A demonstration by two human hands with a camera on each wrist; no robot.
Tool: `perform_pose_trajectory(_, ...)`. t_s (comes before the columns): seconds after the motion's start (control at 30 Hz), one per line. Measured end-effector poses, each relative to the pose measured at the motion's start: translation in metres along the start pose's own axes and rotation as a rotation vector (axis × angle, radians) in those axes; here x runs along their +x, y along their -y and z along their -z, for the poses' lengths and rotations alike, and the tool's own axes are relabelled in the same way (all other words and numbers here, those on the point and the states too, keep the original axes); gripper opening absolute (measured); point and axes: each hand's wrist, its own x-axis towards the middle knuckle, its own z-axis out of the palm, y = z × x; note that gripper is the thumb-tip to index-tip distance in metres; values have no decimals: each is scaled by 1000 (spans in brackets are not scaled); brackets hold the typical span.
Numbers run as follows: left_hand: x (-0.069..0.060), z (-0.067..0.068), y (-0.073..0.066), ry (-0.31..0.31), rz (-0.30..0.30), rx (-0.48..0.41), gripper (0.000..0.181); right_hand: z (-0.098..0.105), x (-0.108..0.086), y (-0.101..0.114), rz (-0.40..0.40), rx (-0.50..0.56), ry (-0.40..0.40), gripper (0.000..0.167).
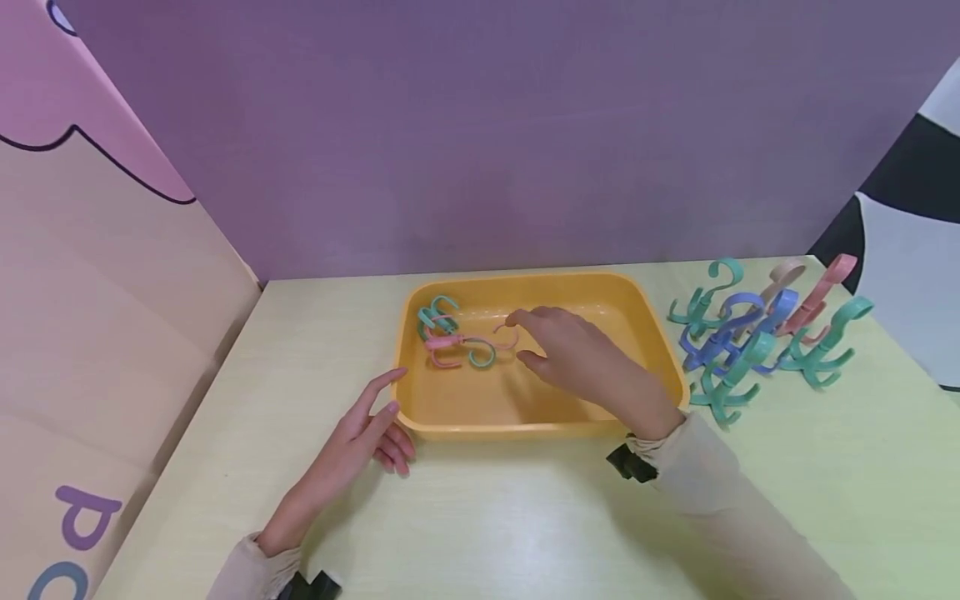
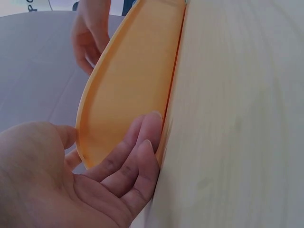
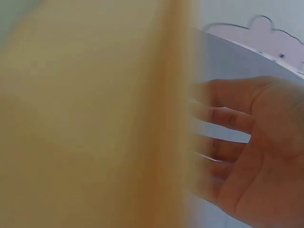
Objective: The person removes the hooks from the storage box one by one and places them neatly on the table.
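Observation:
My left hand is at the near left corner of the yellow tray, its thumb and index finger touching the rim. The other fingers bend loosely beside the outer wall of the tray, as the left wrist view shows. Over the middle of the tray hovers my right hand, fingers spread slightly, with nothing visible in its grasp. A pink pronged hanger hook lies inside on the left, overlapping a teal one. The right wrist view shows the right hand partly hidden behind the blurred tray wall.
To the right of the tray, several pronged hanger hooks stand clustered: teal, blue, pink and a greyish-pink one. A purple partition rises behind the pale wooden table.

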Motion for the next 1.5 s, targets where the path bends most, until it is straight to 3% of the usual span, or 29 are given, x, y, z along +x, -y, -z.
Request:
perform_pose_trajectory(0.23,-2,0,-3,-14,3,23,48,-38,6,-10,6,-93,72,52)
perform_pose_trajectory(0.37,-3,-1,-3,-10,10,21,49,-50,7,-14,6,-106,96,43)
perform_pose_trajectory(0.6,-2,-2,-4,-6,17,21,49,-49,7,-17,81,-89,-68,9)
perform_pose_trajectory(0.7,-2,-2,-5,-8,19,21,50,-47,8,-17,97,-62,-96,12)
perform_pose_trajectory(1.03,-2,-2,-3,6,7,16,50,-57,5,-10,89,-36,34,10)
perform_pose_trajectory(1.27,-1,-2,-4,-2,15,13,50,-53,7,-8,114,2,5,27)
perform_pose_trajectory(1.5,-1,-1,-4,-6,18,9,50,-42,10,1,216,24,-42,12)
